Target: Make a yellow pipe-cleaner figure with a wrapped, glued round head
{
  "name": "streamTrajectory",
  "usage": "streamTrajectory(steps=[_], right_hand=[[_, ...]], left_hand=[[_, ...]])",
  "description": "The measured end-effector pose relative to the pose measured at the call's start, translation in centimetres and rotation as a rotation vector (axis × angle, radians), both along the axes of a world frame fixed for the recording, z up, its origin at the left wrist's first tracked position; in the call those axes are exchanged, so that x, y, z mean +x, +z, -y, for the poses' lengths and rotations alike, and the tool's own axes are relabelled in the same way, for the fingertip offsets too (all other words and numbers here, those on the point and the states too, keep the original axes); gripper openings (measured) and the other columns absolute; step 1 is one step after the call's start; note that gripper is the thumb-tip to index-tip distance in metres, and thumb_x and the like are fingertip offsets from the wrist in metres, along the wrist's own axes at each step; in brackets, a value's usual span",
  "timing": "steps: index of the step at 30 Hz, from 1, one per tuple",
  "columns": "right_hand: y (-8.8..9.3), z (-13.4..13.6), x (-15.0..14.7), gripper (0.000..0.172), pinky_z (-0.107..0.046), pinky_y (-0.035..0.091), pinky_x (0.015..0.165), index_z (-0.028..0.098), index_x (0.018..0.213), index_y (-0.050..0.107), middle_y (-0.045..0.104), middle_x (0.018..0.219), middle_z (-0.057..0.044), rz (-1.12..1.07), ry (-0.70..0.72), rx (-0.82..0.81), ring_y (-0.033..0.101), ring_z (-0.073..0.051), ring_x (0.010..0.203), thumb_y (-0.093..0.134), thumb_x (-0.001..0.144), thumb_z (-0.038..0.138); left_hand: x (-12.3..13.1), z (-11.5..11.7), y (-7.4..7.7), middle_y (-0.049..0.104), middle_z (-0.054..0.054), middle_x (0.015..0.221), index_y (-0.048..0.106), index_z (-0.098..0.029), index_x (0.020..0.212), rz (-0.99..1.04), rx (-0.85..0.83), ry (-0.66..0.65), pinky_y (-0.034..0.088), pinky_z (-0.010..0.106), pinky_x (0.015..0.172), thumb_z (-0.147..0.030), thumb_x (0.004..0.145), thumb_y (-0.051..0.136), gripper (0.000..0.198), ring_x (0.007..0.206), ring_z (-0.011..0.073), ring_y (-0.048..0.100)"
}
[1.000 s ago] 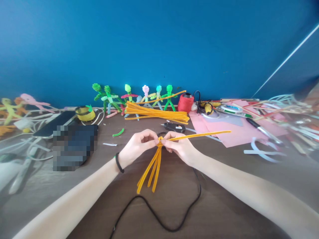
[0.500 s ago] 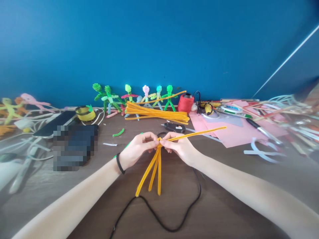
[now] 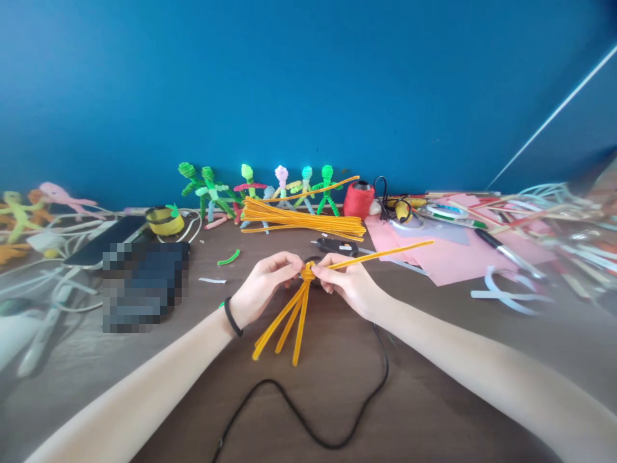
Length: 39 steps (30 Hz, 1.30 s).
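My left hand (image 3: pixel 264 284) and my right hand (image 3: pixel 348 283) pinch the top of a small bundle of orange pipe cleaners (image 3: pixel 289 318) above the brown table. Three strands hang down and fan toward me. One long orange strand (image 3: pixel 385 253) sticks out to the right past my right hand, wound around the bundle's top between my fingertips. A black band sits on my left wrist.
A pile of orange pipe cleaners (image 3: pixel 303 220) lies behind my hands, with pipe-cleaner figures (image 3: pixel 250 186) standing along the blue wall. A red thread spool (image 3: pixel 358 199), black scissors (image 3: pixel 340 246), pink paper (image 3: pixel 448 257), a phone (image 3: pixel 103 241) and a black cable (image 3: pixel 308 424) lie around.
The hanging strands have swung left and spread a little. The long strand's free end has tipped upward and come nearer. Both hands stay pinched at the bundle's top.
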State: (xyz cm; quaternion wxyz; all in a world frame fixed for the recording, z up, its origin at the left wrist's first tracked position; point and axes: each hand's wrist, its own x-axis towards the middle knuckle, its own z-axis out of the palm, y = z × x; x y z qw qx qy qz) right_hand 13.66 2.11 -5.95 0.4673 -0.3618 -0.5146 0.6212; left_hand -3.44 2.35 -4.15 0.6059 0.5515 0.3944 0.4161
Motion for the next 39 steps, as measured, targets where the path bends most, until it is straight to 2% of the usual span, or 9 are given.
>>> streamTrajectory(steps=[6, 19, 26, 33, 39], right_hand=[[0.09, 0.09, -0.04, 0.021, -0.024, 0.028, 0.049, 0.016, 0.058, 0.052, 0.047, 0.051, 0.004, -0.014, -0.002, -0.007, 0.04, -0.007, 0.049, 0.065, 0.068, 0.029], [-0.07, 0.08, -0.02, 0.02, -0.024, 0.028, 0.049, 0.016, 0.059, 0.052, 0.046, 0.052, 0.004, -0.021, -0.003, -0.007, 0.039, -0.007, 0.049, 0.066, 0.068, 0.028], [-0.2, -0.01, 0.01, 0.021, -0.024, 0.027, 0.05, 0.016, 0.06, 0.052, 0.046, 0.052, 0.004, -0.009, 0.001, -0.007, 0.039, -0.007, 0.05, 0.065, 0.068, 0.029], [-0.19, -0.06, -0.01, 0.021, -0.025, 0.027, 0.05, 0.016, 0.059, 0.05, 0.045, 0.051, 0.005, 0.008, -0.001, -0.009, 0.039, -0.007, 0.049, 0.065, 0.068, 0.029], [-0.02, 0.02, -0.04, 0.022, -0.025, 0.026, 0.05, 0.016, 0.059, 0.05, 0.045, 0.051, 0.005, 0.017, -0.001, -0.016, 0.039, -0.007, 0.048, 0.065, 0.068, 0.028]], left_hand=[[-0.01, -0.02, 0.03, 0.054, 0.001, 0.078, 0.06, -0.016, 0.071, -0.027, 0.091, 0.067, 0.032, 0.024, 0.06, -0.028, 0.072, 0.06, 0.012, 0.065, 0.0098, 0.042], [-0.02, -0.18, -0.17, 0.056, 0.0, 0.071, 0.063, -0.016, 0.075, 0.036, 0.038, 0.172, 0.035, 0.023, 0.06, -0.031, 0.069, 0.063, 0.016, 0.06, 0.0082, 0.043], [-0.02, -0.4, -0.2, 0.061, 0.002, 0.085, 0.063, -0.016, 0.075, 0.05, 0.042, 0.226, 0.036, 0.022, 0.06, -0.029, 0.068, 0.064, 0.015, 0.064, 0.0081, 0.048], [-0.1, -0.58, -0.19, 0.064, 0.004, 0.094, 0.063, -0.015, 0.079, 0.193, -0.023, 0.166, 0.042, 0.021, 0.065, -0.023, 0.071, 0.062, 0.012, 0.068, 0.0079, 0.053], [-0.16, -0.57, 0.18, 0.066, 0.005, 0.097, 0.063, -0.015, 0.083, 0.312, -0.128, 0.082, 0.044, 0.017, 0.062, -0.015, 0.072, 0.06, 0.012, 0.064, 0.0051, 0.055]])
